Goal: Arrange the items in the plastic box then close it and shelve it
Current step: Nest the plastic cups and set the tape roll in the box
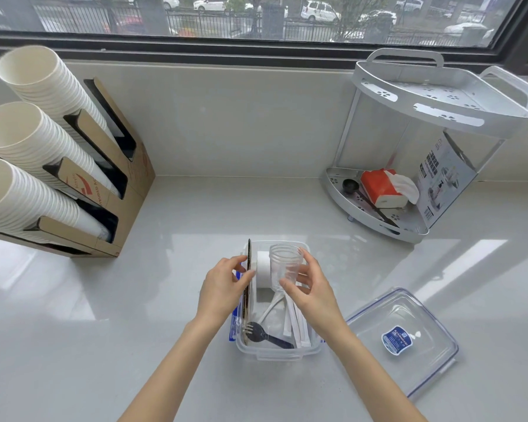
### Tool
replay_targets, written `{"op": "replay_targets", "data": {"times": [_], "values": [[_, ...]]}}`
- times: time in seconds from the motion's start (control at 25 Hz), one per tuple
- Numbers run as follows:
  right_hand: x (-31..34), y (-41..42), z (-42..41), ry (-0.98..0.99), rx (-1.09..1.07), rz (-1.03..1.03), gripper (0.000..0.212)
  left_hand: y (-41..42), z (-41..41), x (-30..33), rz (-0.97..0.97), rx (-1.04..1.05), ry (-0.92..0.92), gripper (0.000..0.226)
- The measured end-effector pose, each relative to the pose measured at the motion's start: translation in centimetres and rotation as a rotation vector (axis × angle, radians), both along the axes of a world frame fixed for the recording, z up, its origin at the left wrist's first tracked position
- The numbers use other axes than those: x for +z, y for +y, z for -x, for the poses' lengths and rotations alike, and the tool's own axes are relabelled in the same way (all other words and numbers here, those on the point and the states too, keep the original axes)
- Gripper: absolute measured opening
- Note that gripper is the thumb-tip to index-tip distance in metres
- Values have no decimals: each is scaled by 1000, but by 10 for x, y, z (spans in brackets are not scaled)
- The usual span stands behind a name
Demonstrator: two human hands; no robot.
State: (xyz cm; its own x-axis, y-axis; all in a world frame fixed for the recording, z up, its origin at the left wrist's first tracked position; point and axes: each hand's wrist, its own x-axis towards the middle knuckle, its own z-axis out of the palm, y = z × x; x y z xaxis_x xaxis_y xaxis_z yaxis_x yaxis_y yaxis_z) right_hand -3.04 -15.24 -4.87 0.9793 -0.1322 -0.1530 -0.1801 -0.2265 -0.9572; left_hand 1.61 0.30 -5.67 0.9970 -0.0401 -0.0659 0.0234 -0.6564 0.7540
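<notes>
Right hand (310, 287) pinches clear jar (285, 266) over the open plastic box (275, 354) on the table; left hand (223, 287) steadies flat packets (248, 269) upright at box wall; loose fingertip grip may drop jar.

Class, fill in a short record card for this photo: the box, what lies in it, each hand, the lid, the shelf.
box: clear plastic box, open, on the counter
contents: black fork, white paper-wrapped sticks, white roll
left hand: steadies a thin flat dark item upright at the box's left wall
right hand: holds a clear jar above the box
lid: off, right of box
shelf: top tier bare
</notes>
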Motion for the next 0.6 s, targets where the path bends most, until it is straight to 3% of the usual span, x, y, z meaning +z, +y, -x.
{"op": "replay_targets", "data": {"times": [0.24,0.44,0.6], "values": [[-5,-1,1,24,-3,-11,62,-17,-5,-5,-141,-41,10,39],[-4,-1,3,42,5,-11,64,-12,-7,-1,-156,23,-29,22],[-3,-1,4,42,9,-5,64,-11,-6,11,-134,74,-53,23]]}}
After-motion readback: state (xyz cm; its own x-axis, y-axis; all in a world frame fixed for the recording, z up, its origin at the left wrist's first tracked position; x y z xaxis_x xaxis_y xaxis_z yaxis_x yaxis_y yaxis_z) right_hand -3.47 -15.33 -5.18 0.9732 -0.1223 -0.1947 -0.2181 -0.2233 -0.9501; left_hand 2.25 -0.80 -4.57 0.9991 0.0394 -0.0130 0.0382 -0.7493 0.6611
